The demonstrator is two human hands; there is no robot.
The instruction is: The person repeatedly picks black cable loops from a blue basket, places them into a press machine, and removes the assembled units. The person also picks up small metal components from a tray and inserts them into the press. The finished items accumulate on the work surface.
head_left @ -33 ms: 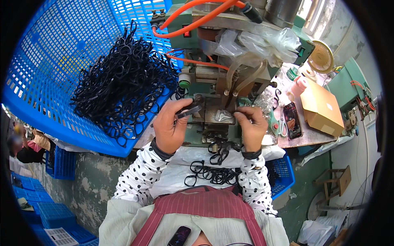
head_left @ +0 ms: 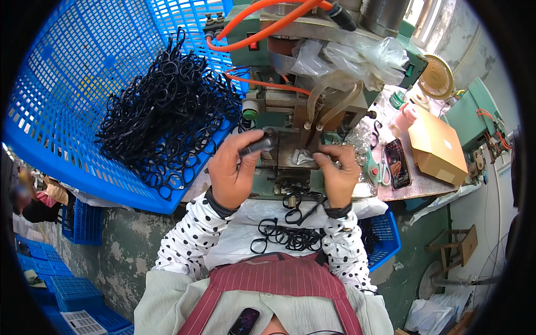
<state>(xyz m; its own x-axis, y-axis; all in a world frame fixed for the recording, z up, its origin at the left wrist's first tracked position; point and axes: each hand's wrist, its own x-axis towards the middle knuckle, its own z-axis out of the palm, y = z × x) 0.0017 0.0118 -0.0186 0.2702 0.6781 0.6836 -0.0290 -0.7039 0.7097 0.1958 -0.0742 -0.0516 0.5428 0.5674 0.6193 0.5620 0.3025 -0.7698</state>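
My left hand [head_left: 230,173] is closed, thumb and forefinger around a short dark bar [head_left: 257,147] beside the machine's metal work plate [head_left: 287,144]; motion blurs the bar, and whether it belongs to the machine I cannot tell. My right hand [head_left: 339,177] has its fingertips pinched at the plate's right edge, and what lies between them is hidden. A shiny silvery piece [head_left: 302,157] sits on the plate between both hands. Just below the plate hang black eyeglass frames [head_left: 301,209]. More black frames [head_left: 290,237] lie on the white sheet [head_left: 231,240] over my lap.
A large blue basket [head_left: 72,139] at left holds a heap of black eyeglass frames [head_left: 167,106]. Orange hoses [head_left: 262,44] and a plastic bag [head_left: 357,58] hang from the machine. Scissors [head_left: 383,173], a phone [head_left: 397,164] and a cardboard box [head_left: 438,148] lie on the right.
The dark bar at my left hand has shifted slightly upward and is blurred. My right hand has moved a little left and down, closer to the silvery piece.
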